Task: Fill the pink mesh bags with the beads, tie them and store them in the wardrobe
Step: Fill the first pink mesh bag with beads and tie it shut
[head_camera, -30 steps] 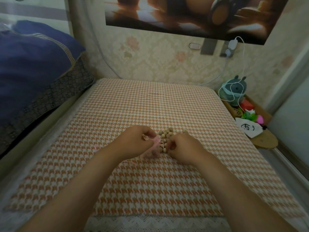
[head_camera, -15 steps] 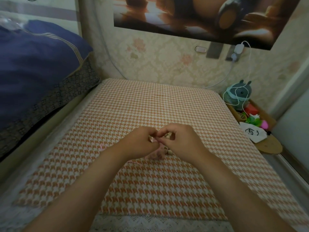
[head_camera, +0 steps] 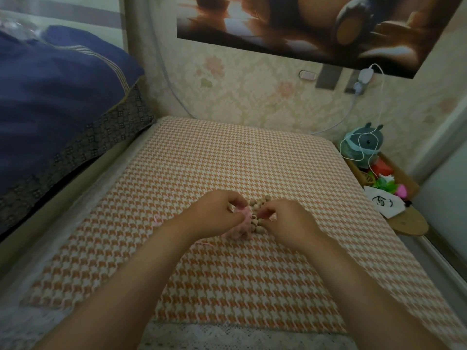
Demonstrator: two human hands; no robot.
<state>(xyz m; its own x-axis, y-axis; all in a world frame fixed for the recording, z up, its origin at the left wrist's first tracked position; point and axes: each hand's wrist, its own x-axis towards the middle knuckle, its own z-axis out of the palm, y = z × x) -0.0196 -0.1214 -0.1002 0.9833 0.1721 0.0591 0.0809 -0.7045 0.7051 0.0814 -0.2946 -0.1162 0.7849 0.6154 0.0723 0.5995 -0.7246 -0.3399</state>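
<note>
A pink mesh bag [head_camera: 240,227] lies on the orange houndstooth cloth [head_camera: 227,160] between my hands. My left hand [head_camera: 214,215] pinches the bag's upper edge and holds its mouth up. A small heap of tan wooden beads [head_camera: 257,209] sits just right of the bag. My right hand [head_camera: 288,223] rests on the beads with its fingertips curled together over them; whether it holds a bead is hidden. A thin pink drawstring [head_camera: 158,219] trails out to the left of my left wrist.
A dark blue quilt [head_camera: 50,102] lies on the bed at the left. At the right edge stands a wooden shelf [head_camera: 406,221] with a grey plush toy [head_camera: 364,147], a white cable, coloured toys and a white pouch [head_camera: 384,204]. The wallpapered wall closes the far side.
My right hand has drawn back from the bag's mouth to the beads on the right. The left hand keeps its hold on the bag. The head camera shifted slightly.
</note>
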